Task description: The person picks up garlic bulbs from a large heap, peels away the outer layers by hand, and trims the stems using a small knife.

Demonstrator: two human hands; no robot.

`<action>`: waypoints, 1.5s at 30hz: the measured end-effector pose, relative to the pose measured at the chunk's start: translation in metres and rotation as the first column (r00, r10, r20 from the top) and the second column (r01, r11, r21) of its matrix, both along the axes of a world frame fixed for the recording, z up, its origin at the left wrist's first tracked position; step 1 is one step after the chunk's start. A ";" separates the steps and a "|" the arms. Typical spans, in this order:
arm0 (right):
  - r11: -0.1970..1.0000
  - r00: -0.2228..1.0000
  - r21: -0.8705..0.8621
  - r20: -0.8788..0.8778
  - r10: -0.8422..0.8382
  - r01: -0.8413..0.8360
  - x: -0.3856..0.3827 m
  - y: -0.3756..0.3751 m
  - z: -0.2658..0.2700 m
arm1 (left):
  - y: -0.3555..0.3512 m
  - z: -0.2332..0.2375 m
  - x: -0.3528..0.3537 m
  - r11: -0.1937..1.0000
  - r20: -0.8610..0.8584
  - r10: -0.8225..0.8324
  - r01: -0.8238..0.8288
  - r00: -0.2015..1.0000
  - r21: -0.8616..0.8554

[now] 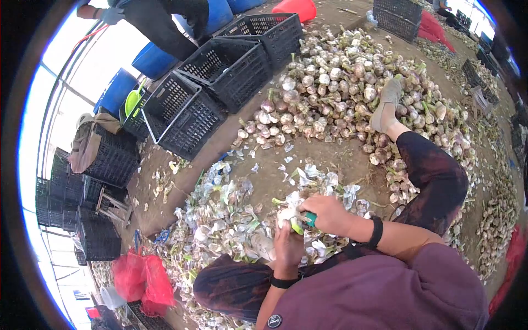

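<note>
Snugly, left hand (289,246) around garlic (285,214)

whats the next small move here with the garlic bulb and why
Probably squeeze the green-handled cutter to trim it: the left hand holds the garlic bulb, and the right hand has the cutter against it, over the heap of trimmings.

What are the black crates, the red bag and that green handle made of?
The black crates look like matt moulded plastic, with open lattice walls. The red bag seems soft mesh netting, probably plastic, since it slumps and crumples. The green handle in the right hand looks like smooth, shiny plastic.
</note>
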State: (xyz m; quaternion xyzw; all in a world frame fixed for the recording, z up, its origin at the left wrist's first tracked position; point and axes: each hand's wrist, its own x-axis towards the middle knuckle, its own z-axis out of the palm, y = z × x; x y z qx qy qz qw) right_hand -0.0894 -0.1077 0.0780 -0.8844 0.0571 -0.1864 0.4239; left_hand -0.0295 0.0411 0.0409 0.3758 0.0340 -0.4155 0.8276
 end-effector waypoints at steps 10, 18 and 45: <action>0.928 0.986 -0.335 -0.014 0.167 -0.162 -0.005 -0.014 0.010 | 0.010 0.008 0.006 0.978 -0.055 -0.207 0.204 0.977 -0.052; 0.904 0.987 -0.424 -0.158 -0.018 -0.052 0.004 -0.048 -0.029 | 0.009 0.016 0.002 0.855 0.149 -0.515 0.492 0.844 0.162; -0.255 0.803 0.762 -0.569 0.178 0.596 0.002 -0.065 -0.119 | 0.003 -0.038 0.012 0.716 0.608 -0.475 -0.122 0.636 0.687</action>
